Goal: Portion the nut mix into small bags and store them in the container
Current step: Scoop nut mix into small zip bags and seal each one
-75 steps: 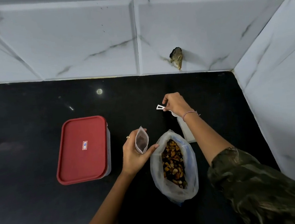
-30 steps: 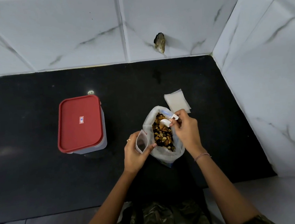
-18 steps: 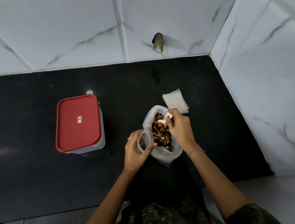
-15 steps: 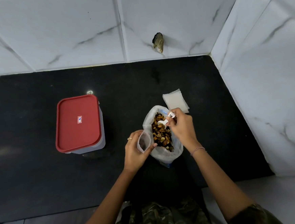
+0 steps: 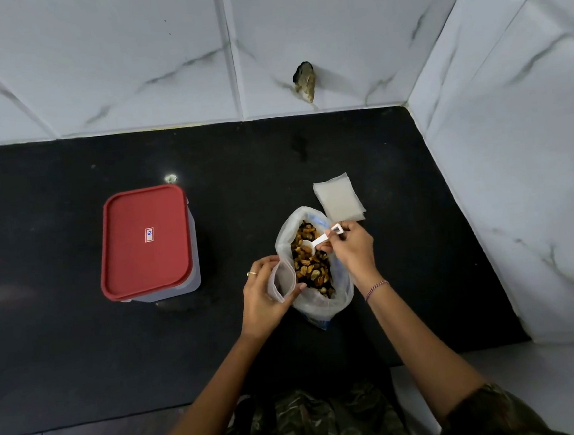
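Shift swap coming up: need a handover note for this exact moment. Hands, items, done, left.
Left hand: holds a small clear bag open, beside the big bag; it looks empty.
Right hand: grips a white plastic scoop, bowl down in the nut mix inside the big plastic bag.
Stack of spare small bags: flat on the black counter, behind the big bag.
Container with red lid: to the left, lid on.
Done: no filled bag in sight.
Left: scoop nuts into each small bag, close it, open the container, store the bags.
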The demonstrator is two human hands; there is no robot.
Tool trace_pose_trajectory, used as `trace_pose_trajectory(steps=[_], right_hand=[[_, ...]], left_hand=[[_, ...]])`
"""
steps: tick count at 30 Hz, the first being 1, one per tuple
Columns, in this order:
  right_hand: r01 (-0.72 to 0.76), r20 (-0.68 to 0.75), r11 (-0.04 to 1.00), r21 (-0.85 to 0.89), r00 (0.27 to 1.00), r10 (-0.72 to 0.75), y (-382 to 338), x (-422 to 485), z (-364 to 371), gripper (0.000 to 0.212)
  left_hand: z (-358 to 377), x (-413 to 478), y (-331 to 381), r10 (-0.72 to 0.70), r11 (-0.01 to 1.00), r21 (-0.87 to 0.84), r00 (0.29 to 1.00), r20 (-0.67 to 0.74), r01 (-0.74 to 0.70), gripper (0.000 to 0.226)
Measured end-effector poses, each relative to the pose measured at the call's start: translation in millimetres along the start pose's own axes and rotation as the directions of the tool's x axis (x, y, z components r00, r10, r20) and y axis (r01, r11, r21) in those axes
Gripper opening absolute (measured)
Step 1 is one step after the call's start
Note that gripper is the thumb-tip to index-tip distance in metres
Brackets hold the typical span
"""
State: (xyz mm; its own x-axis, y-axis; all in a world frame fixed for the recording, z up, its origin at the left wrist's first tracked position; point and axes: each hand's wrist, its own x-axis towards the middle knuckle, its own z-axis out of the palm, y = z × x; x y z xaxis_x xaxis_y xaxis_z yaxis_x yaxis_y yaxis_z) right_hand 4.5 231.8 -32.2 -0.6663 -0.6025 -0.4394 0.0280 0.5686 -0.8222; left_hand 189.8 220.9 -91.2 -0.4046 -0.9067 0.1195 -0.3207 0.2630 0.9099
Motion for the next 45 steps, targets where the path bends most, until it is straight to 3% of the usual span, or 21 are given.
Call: trace_pose_trajectory(steps=[7,11,14,19,21,25,28,30,34,39,43,45], right_hand=[[-0.201,0.018,0.938,0.282,0.979,0.204,5.3,1.7,-3.1,0.027],[-0.218,0.003,0.900,0.376,0.972,0.234,6.7,-0.1,-18.6,0.020],[-0.247,0.018,0.828,0.503,0.961,0.276,6.3,-5.5,-28.7,0.026],[-0.204,0.012,0.800,0.564,0.971,0.239,4.2,-18.9,-30.2,0.026],[-0.297,0.094,0.715,0.633,0.946,0.310,0.8,-25.4,-29.8,0.018],[-0.469,0.304,0.437,0.767,0.867,0.395,-7.5,-38.3,-30.5,0.006],[-0.484,0.364,0.355,0.800,0.861,0.355,-21.2,-53.1,-30.5,0.005],[-0.470,0.373,0.373,0.800,0.876,0.305,-33.1,-65.5,-29.6,0.007],[-0.377,0.317,0.531,0.759,0.926,0.205,-50.1,-86.8,-23.8,0.012],[-0.199,0.194,0.686,0.700,0.977,0.086,-56.1,-102.1,-8.9,0.021],[0.103,0.016,0.871,0.481,0.992,-0.126,-54.4,-107.2,0.7,0.020],[0.331,-0.051,0.906,0.263,0.943,-0.330,-50.7,-108.5,4.6,0.016]], left_hand=[[-0.4,0.2,2.9,-0.012,1.000,0.011,1.000,0.003,0.012,0.057],[-2.0,0.8,3.1,-0.018,1.000,0.026,1.000,-0.007,0.018,0.059],[-3.4,2.3,5.7,-0.030,0.999,0.036,0.999,-0.020,0.031,0.060],[-9.2,5.9,13.5,-0.007,0.992,0.122,0.995,-0.098,0.019,0.051],[-10.6,9.2,16.1,0.004,0.991,0.135,0.991,-0.132,0.014,0.048],[-12.1,14.2,24.7,-0.023,0.999,0.045,0.987,-0.157,0.030,0.052],[-11.6,16.3,29.9,-0.051,0.998,-0.033,0.989,-0.140,0.047,0.056],[-11.3,18.0,32.4,-0.062,0.996,-0.078,0.988,-0.142,0.052,0.056],[-11.1,21.2,39.1,-0.084,0.992,-0.110,0.981,-0.177,0.066,0.050],[-9.6,22.9,46.2,-0.090,0.996,-0.005,0.967,-0.238,0.092,0.041],[-9.4,22.7,49.5,-0.110,0.991,0.049,0.957,-0.267,0.128,0.038],[-9.3,22.6,51.3,-0.118,0.991,0.026,0.957,-0.266,0.130,0.037]])
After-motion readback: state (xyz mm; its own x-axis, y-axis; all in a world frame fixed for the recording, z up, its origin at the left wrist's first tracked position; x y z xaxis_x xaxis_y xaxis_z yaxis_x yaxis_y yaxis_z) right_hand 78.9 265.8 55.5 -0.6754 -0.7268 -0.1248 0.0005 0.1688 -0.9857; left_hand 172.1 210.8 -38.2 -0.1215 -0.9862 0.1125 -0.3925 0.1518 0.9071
